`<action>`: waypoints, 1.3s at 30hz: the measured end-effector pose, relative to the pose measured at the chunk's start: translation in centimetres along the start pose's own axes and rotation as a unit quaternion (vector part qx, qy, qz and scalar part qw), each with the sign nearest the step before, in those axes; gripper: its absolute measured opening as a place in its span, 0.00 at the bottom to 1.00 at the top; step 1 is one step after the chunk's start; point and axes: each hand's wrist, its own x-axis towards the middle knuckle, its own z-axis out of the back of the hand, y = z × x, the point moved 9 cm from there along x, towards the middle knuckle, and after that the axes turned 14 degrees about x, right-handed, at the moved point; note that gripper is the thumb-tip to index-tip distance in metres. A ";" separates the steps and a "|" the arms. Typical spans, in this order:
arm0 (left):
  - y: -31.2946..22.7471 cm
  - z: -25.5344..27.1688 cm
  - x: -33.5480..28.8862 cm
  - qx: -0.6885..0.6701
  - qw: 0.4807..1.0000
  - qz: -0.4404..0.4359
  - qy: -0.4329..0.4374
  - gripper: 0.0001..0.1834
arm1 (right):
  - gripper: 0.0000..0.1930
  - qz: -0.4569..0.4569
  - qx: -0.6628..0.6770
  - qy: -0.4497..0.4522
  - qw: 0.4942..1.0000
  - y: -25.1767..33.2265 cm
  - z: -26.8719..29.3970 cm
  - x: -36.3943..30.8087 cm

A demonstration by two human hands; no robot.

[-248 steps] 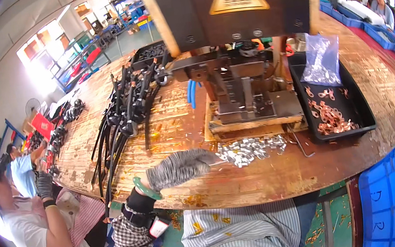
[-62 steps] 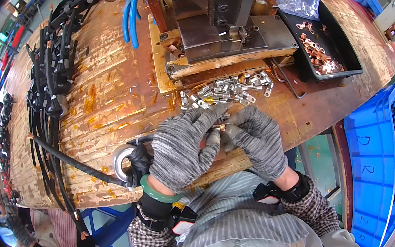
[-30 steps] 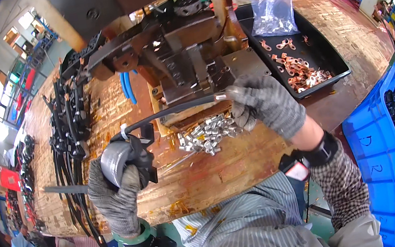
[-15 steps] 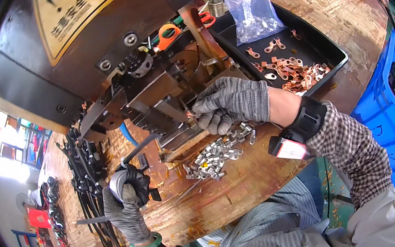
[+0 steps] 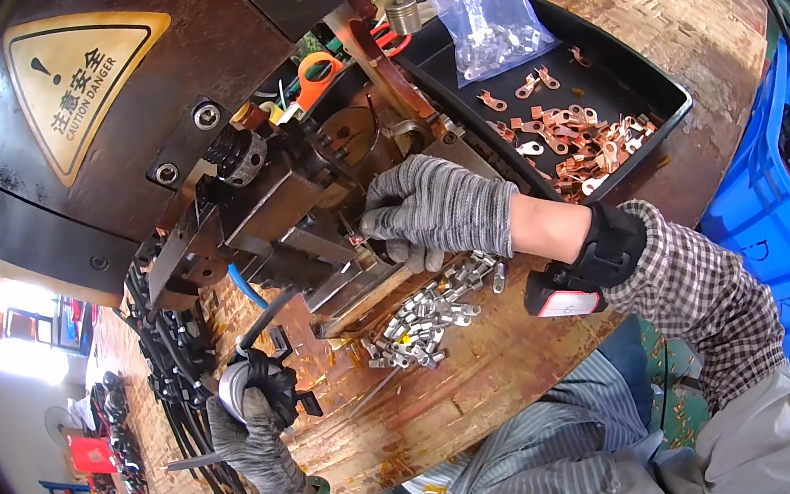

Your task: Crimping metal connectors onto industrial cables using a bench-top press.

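Gloved right hand [image 5: 435,206] now reaches deeper into the press [image 5: 289,211] die, fingers pinched — contents hidden. Left hand [image 5: 252,439], lower than before, grips the black cable [image 5: 269,320] — loading appears underway.

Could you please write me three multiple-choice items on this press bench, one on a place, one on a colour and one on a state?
1. Where does the pile of silver lugs lie?
A. inside the black tray
B. on the wooden bench in front of the press
C. in the blue crate

2. What colour are the loose lugs in the black tray?
A. copper
B. green
C. white

3. What is the left hand doing?
A. resting flat and empty on the bench
B. holding a black cable with a round metal fitting
C. lifting the clear bag

Answers:
1 B, the silver pile sits on bare wood just below the right hand, outside the tray.
2 A, the copper lugs look reddish-orange against the black floor.
3 B, its gloved grip is closed around the cable end, well left of the clear bag.
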 end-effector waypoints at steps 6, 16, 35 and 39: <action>-1.3 0.3 0.0 -0.016 0.999 -0.030 -0.021 0.15 | 0.10 -0.070 0.048 0.025 0.996 -1.2 0.1 0.3; 0.1 0.8 0.1 -0.003 1.000 -0.001 -0.006 0.15 | 0.14 0.002 -0.053 0.008 0.999 0.8 0.3 -0.2; 0.9 1.2 -0.5 0.024 1.000 0.004 -0.002 0.17 | 0.11 0.315 -0.151 -0.324 0.879 0.2 14.7 -8.0; -2.3 2.7 -2.6 0.044 0.996 -0.060 -0.052 0.19 | 0.06 0.334 -0.073 -0.343 0.875 0.0 14.6 -8.1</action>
